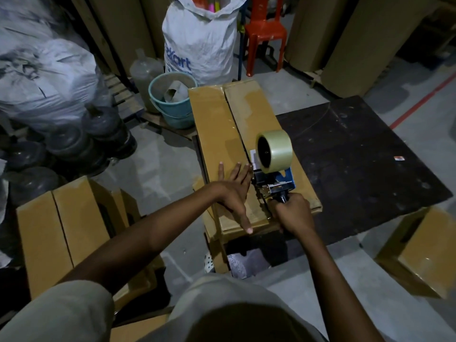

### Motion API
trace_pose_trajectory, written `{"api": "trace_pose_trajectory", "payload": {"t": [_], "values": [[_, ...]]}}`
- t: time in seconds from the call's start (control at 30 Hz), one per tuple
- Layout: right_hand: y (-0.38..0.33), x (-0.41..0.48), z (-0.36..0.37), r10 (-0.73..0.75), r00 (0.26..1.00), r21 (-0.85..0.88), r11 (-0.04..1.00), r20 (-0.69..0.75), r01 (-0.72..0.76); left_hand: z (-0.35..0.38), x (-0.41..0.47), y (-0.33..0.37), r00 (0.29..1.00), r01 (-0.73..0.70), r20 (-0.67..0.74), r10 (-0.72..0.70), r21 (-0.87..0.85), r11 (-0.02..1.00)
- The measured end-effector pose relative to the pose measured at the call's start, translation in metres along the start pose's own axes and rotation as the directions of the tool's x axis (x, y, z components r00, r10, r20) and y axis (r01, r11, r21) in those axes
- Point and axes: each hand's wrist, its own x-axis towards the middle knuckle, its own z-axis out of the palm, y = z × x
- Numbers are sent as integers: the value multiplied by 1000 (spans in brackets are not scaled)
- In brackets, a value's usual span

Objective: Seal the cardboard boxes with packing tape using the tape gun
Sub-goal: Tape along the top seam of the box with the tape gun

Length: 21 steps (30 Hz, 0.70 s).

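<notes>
Two hands [233,191] [293,213], one gun [278,180], four-ish boxes [219,134] [61,230] [419,257] [216,257]

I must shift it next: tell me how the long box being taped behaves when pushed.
The long box probably flexes on top: its centre seam shows a gap, and the left hand presses one flap flat. Long and narrow, it may swivel if pushed at one end.

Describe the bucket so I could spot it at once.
Find the long cardboard box being taped in the middle. At its far left corner, in front of the tall white sack, stands the bucket. It alone is teal, with crumpled scraps inside.
</notes>
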Motion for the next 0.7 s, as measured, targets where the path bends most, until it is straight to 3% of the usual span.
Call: {"api": "trace_pose_trajectory", "payload": {"t": [0.1,0.17,0.27,0.7], "values": [[0,0,-1,4,1000,-12,1000,17,-4,24,-15,27,988,96,-126,-94,5,995],[-2,0,-1,1,1000,-27,1000,18,0,49,-24,55,932,219,-294,-212,-11,976],[-5,-1,-1,-8,1000,-38,999,12,8,72,-25,81,865,299,-405,-295,-56,953],[5,-41,-14,-36,997,-148,988,73,47,79,-22,85,787,376,-484,-383,-115,919]]}}
